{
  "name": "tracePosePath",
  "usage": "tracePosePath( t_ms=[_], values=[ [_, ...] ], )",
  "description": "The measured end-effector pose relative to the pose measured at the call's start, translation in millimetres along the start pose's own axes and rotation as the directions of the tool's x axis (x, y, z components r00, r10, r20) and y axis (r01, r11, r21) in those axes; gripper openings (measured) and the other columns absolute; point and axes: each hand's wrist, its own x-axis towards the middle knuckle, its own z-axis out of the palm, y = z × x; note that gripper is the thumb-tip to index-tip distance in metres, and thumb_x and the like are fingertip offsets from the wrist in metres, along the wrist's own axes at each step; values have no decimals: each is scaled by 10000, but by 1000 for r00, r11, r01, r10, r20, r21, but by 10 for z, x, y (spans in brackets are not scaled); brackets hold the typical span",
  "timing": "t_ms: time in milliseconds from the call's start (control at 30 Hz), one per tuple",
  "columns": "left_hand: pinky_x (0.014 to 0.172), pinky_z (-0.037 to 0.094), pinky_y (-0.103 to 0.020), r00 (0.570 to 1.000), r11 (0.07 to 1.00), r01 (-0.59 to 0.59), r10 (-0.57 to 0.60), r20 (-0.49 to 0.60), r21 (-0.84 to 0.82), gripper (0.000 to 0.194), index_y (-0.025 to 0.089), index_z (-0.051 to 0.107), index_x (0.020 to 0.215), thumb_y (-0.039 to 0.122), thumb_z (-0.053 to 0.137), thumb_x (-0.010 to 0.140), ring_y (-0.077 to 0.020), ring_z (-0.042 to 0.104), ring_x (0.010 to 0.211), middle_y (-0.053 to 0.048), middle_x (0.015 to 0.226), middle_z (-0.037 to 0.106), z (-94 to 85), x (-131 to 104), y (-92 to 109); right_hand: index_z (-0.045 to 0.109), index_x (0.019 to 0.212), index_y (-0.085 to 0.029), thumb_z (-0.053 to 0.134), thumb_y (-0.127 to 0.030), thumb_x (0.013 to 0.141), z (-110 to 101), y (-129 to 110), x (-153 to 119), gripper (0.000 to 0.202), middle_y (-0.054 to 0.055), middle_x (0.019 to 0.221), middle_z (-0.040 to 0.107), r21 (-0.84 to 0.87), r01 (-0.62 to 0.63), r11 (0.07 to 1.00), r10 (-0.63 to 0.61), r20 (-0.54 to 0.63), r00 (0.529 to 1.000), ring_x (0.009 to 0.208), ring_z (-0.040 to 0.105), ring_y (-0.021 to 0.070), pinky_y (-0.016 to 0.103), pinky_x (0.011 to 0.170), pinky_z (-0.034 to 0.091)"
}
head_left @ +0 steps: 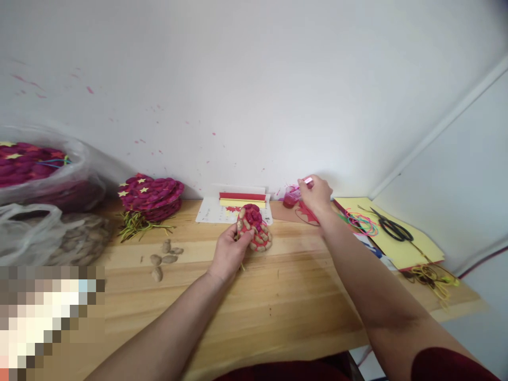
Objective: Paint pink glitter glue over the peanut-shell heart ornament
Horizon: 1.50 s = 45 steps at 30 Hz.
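My left hand (229,253) grips the lower left edge of a round peanut craft (256,225), whole peanuts set on a red backing. Its upper middle is painted wet magenta; the peanuts around the sides and bottom are bare tan. In my right hand (318,194) is a paintbrush (308,181) with a pale handle, pinched between thumb and fingers. The brush slants down to the left over a small clear cup (291,198) of magenta paint by the wall; its tip cannot be made out clearly. Red paper cut-outs (306,212) lie just under my right wrist.
Finished magenta discs with yellow stars (151,193) are stacked at left. Plastic bags (85,174) hold more discs and peanuts. Several loose peanuts (164,259) lie nearby. A white tray (204,214) stands behind; black scissors (391,227), cords (361,222) and yellow paper (420,243) are at right.
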Motion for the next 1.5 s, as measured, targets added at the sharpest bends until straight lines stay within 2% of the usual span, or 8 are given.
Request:
tracePosePath(
  t_ms=[233, 367, 400, 467, 533, 600, 1000, 1500],
  values=[
    [865, 561, -335, 993, 980, -118, 115, 26, 163, 378, 143, 776, 1028, 399, 838, 758, -216, 724, 846, -86, 955, 810, -1, 3, 17, 692, 942, -204, 573, -432, 941, -69, 92, -34, 257, 89, 912, 757, 200, -34, 979, 52, -86, 995, 913, 660, 261, 381, 888, 469],
    [900, 543, -330, 980, 953, -197, 187, 64, 232, 354, 165, 780, 1066, 375, 812, 783, -230, 709, 919, -79, 1009, 798, 5, -17, 36, 651, 979, -195, 467, -496, 999, -205, -16, -224, 353, 58, 850, 710, 385, -15, 923, 67, -121, 990, 782, 645, 200, 333, 772, 503],
    [920, 537, -332, 977, 948, -210, 197, 76, 240, 354, 172, 781, 1082, 371, 806, 791, -236, 704, 950, -81, 1037, 794, 6, -25, 40, 641, 978, -203, 441, -528, 1011, -241, -76, -319, 383, 29, 796, 681, 467, 7, 884, 50, -109, 993, 723, 626, 175, 310, 724, 505],
    [943, 527, -332, 974, 940, -224, 208, 88, 257, 343, 183, 787, 1090, 365, 800, 799, -242, 695, 981, -83, 1059, 789, 8, -46, 49, 645, 929, -213, 579, -593, 952, -302, -216, -553, 387, -19, 682, 598, 787, 62, 613, -53, -38, 998, 634, 571, 147, 286, 645, 486],
    [932, 525, -325, 974, 933, -227, 211, 87, 279, 316, 187, 798, 1056, 360, 808, 791, -244, 692, 958, -78, 1027, 788, 13, -70, 64, 648, 891, -224, 715, -603, 875, -339, -351, -800, 385, -34, 675, 586, 911, 50, 409, -166, 20, 986, 619, 549, 129, 270, 619, 475],
    [917, 524, -320, 972, 924, -234, 218, 88, 303, 291, 189, 803, 1032, 352, 809, 790, -242, 690, 932, -69, 994, 787, 22, -94, 83, 651, 871, -227, 754, -578, 860, -352, -450, -1004, 366, -32, 713, 602, 944, 39, 329, -212, 34, 977, 653, 555, 125, 265, 628, 477],
    [927, 514, -304, 958, 873, -287, 251, 140, 395, 377, 211, 780, 1217, 292, 760, 849, -238, 689, 960, -54, 1082, 794, -21, -129, 63, 672, 973, -261, 655, -386, 993, -442, -477, -1364, 128, 3, 791, 653, 845, 306, 438, -359, -148, 922, 705, 594, 165, 332, 674, 485],
    [827, 480, -291, 934, 789, -356, 323, 154, 501, 278, 215, 813, 1111, 262, 734, 849, -216, 625, 832, -43, 900, 739, -25, -133, 115, 657, 1004, -267, 628, -351, 1008, -384, -433, -1348, 89, 24, 865, 682, 790, 385, 476, -420, -180, 889, 792, 653, 195, 357, 713, 515]
  ],
)
